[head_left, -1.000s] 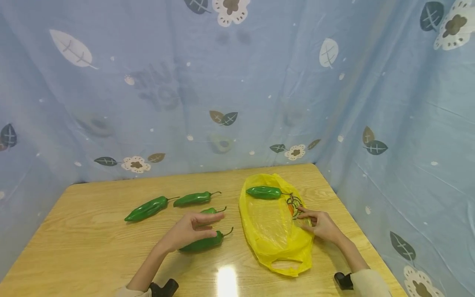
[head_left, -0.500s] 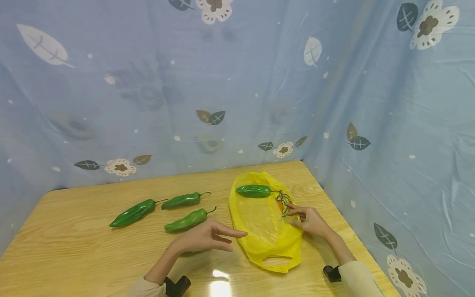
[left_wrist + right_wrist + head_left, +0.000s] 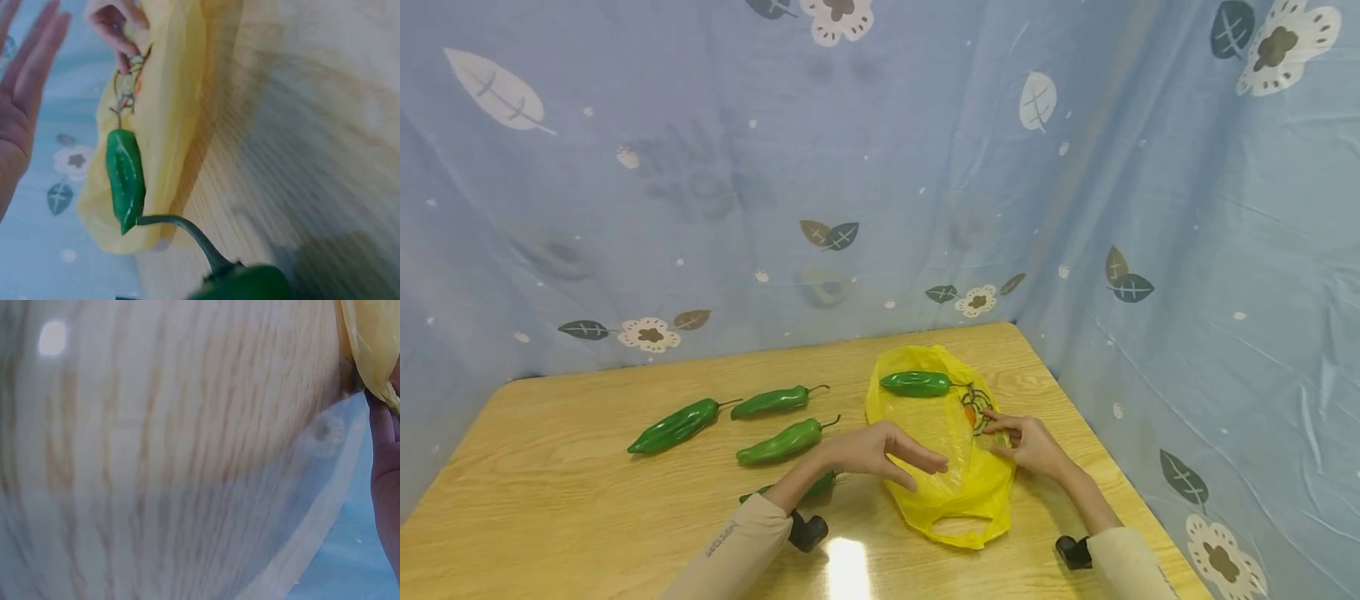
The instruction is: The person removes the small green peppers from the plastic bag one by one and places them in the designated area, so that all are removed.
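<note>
My left hand (image 3: 883, 454) is over the near left part of a yellow plastic bag (image 3: 925, 487), fingers extended and holding nothing. My right hand (image 3: 1026, 443) is at the bag's right side beside its printed picture, and its fingers and thumb pinch the plastic. On top of the bag's far end lies a green chili pepper (image 3: 916, 384), stem to the right. Left of the bag are a light green pepper (image 3: 790, 442), a far pepper (image 3: 771, 402) and a leftmost pepper (image 3: 676, 427). A near pepper (image 3: 822, 485) is partly hidden under my left wrist.
The wooden table (image 3: 580, 500) runs back to a blue patterned curtain (image 3: 760, 183), which also closes off the right side. The bag's handle loop (image 3: 958, 542) faces the near edge. Black wrist mounts sit under both sleeves.
My left hand has moved right from above the near pepper to over the bag, uncovering the light green pepper. My right hand stays at the bag's side. The head view has shifted slightly.
</note>
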Available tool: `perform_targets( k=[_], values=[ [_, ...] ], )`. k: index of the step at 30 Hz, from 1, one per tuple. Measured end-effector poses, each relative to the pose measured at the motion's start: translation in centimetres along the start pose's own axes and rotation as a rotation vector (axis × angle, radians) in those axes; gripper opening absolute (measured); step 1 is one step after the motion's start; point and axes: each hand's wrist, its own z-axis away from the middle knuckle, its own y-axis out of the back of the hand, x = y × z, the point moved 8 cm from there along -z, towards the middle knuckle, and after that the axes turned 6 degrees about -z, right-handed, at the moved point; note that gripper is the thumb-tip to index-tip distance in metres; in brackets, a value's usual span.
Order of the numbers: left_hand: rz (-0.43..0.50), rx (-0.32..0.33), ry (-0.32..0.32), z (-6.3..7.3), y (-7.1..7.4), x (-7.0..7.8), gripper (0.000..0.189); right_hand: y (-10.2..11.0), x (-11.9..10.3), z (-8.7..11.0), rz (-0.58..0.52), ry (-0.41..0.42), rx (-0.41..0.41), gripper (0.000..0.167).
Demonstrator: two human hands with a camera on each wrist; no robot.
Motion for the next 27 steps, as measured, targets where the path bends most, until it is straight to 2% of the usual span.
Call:
perform_targets(
  k=[5,10,15,20,24,27],
  values=[
    [0.018,-0.012,0.010,-2.2,1.1,-0.8,0.047,0.1,0.0,0.2,0.018,0.008,0.011,0.026],
    [0.010,0.053,0.018,-3.9,3.6,-2.0,0.048,0.1,0.1,0.3,-0.001,-0.019,0.002,0.027],
    [0.025,0.158,0.039,-4.8,6.7,-3.7,0.050,0.1,0.2,0.4,-0.023,-0.026,-0.005,0.027],
    [0.026,0.267,0.072,-5.4,9.1,-5.2,0.050,0.2,0.1,0.4,-0.022,-0.027,0.002,0.027],
    [-0.047,0.383,0.147,-5.3,10.5,-6.4,0.048,0.1,0.0,0.4,-0.028,-0.012,0.000,0.028],
    [-0.150,0.478,0.210,-5.2,11.4,-7.1,0.049,0.2,0.0,0.4,-0.030,-0.005,-0.004,0.028]
  ],
)
